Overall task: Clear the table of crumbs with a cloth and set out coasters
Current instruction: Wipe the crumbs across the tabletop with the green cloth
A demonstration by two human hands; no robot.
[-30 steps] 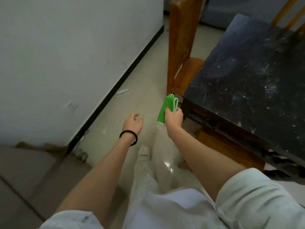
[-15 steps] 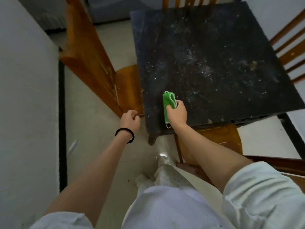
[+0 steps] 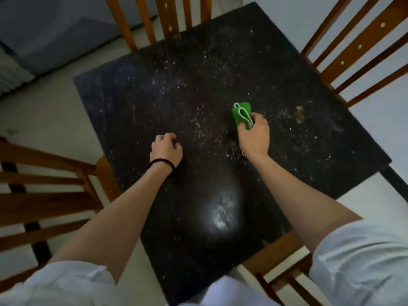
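Note:
A black square table (image 3: 136,100) fills the middle of the head view, speckled with pale crumbs (image 3: 212,131) across its top. My right hand (image 3: 255,138) grips a folded green cloth (image 3: 240,115) with a white loop, held over the table's right centre. My left hand (image 3: 166,149), a black band on its wrist, hovers over the table left of centre with fingers loosely curled and nothing in it. A few brownish scraps (image 3: 299,114) lie to the right of the cloth. No coasters are in view.
Wooden chairs surround the table: one at the far side (image 3: 163,18), one at the right (image 3: 353,60), one at the left (image 3: 44,191), one at the near right corner (image 3: 278,261). A bright light reflection (image 3: 223,215) sits on the near tabletop. Pale floor lies at the left.
The view has swung from the floor and table edge to above the tabletop. Both hands have moved forward over the table, the right one carrying the green cloth toward the centre.

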